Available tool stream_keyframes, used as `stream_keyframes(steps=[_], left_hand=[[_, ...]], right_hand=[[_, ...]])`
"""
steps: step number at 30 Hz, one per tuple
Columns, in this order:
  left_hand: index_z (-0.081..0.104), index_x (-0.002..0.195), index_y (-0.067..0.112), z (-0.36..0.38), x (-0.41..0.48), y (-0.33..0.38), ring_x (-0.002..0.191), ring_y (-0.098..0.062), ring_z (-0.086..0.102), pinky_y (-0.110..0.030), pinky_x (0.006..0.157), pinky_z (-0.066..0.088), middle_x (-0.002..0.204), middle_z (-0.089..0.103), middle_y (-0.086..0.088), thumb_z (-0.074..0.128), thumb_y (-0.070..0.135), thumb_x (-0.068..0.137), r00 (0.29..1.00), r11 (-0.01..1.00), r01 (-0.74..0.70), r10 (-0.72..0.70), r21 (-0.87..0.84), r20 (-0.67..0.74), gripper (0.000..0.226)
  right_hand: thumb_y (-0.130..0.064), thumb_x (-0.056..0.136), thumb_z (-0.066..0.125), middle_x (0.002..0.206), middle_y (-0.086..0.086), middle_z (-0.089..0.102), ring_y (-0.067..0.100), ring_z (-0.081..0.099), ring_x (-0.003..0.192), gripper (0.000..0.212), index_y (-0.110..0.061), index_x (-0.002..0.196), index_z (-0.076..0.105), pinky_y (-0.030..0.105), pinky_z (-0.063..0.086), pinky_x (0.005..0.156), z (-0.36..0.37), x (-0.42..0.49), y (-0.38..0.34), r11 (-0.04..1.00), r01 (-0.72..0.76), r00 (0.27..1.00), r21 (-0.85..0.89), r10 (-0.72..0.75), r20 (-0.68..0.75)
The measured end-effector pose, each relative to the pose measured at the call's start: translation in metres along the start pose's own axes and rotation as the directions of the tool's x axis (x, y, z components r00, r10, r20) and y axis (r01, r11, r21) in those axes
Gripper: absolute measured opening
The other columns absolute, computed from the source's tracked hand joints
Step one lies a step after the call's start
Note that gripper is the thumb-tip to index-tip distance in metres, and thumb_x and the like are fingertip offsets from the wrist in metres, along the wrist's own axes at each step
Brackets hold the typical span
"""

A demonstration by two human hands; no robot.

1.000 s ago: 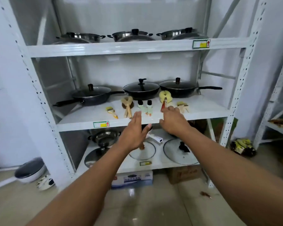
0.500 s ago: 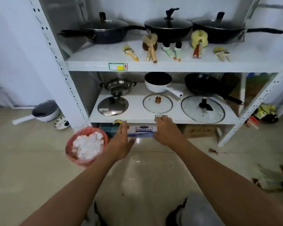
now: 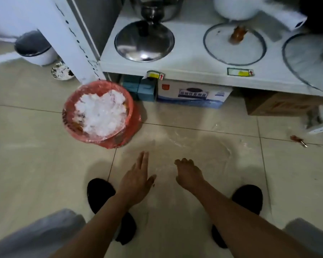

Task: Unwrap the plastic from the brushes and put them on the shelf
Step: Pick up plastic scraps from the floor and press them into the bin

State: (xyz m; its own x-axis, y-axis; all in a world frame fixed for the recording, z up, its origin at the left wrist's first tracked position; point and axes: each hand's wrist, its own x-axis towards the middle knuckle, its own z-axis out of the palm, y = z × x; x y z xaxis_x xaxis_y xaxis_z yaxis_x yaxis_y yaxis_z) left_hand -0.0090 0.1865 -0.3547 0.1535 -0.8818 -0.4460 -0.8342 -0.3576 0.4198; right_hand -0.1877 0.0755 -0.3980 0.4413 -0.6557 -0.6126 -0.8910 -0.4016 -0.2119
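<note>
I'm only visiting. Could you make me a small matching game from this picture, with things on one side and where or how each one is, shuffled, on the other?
Things:
1. steel lid
2. red basket
3. blue-and-white box
4. left hand

Place or state:
a. under the shelf
b. open, holding nothing
c. lying flat on the shelf
d. filled with crumpled white stuff

Pairs: 1-c, 2-d, 3-a, 4-b
</note>
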Motion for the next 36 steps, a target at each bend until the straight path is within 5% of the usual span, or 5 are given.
stream_keyframes(steps=[7,17,26,31,36], left_hand=[[-0.018,0.161,0.018,0.086,0.054,-0.032,0.154,-0.031,0.024,-0.043,0.118,0.037,0.172,-0.012,-0.008,0.047,0.046,0.104,0.997,0.992,0.069,-0.064,-0.105,0.043,0.091],[-0.012,0.162,0.02,0.103,0.057,-0.053,0.153,-0.03,0.026,-0.039,0.117,0.036,0.172,-0.008,-0.006,0.051,0.041,0.104,0.991,0.955,0.133,-0.134,-0.263,0.014,0.088],[0.036,0.154,0.014,0.011,0.055,-0.051,0.141,-0.022,0.045,-0.032,0.11,0.042,0.158,0.039,-0.004,0.061,0.027,0.099,0.949,0.917,-0.045,-0.085,-0.396,-0.305,0.062],[0.056,0.126,0.01,-0.084,0.043,-0.081,0.119,-0.023,0.053,-0.038,0.089,0.053,0.132,0.053,-0.004,0.061,0.013,0.085,0.778,0.97,-0.124,-0.035,-0.208,-0.627,0.042],[0.042,0.142,0.003,-0.147,0.039,-0.11,0.135,-0.032,0.042,-0.048,0.105,0.048,0.146,0.045,-0.015,0.058,0.013,0.092,0.698,0.982,-0.024,-0.119,-0.189,-0.706,0.054]], right_hand=[[-0.003,0.093,0.046,0.143,0.011,0.045,0.032,0.047,0.128,0.066,-0.017,0.156,0.033,0.043,0.05,0.095,0.089,0.087,0.026,0.999,-0.034,0.999,-0.035,0.034,-0.012],[-0.005,0.098,0.042,0.131,0.012,0.054,0.031,0.054,0.119,0.032,-0.01,0.125,0.058,0.039,0.047,0.092,0.096,0.126,0.022,0.98,-0.046,0.997,-0.192,0.034,-0.066],[-0.023,0.092,0.063,0.084,-0.002,0.066,0.016,0.063,0.073,0.005,-0.02,0.089,0.059,0.032,0.051,0.065,-0.027,0.085,-0.068,0.926,0.241,0.905,0.289,-0.107,-0.411],[-0.018,0.091,0.073,0.075,-0.016,0.061,-0.007,0.057,0.065,0.011,-0.022,0.087,0.064,0.005,0.043,0.06,-0.129,0.07,-0.166,0.735,0.521,0.769,0.434,-0.184,-0.612],[-0.02,0.093,0.071,0.083,-0.005,0.07,0.014,0.07,0.074,0.012,-0.025,0.084,0.064,0.038,0.061,0.074,-0.164,0.102,-0.237,0.664,0.539,0.799,0.518,-0.207,-0.565]])
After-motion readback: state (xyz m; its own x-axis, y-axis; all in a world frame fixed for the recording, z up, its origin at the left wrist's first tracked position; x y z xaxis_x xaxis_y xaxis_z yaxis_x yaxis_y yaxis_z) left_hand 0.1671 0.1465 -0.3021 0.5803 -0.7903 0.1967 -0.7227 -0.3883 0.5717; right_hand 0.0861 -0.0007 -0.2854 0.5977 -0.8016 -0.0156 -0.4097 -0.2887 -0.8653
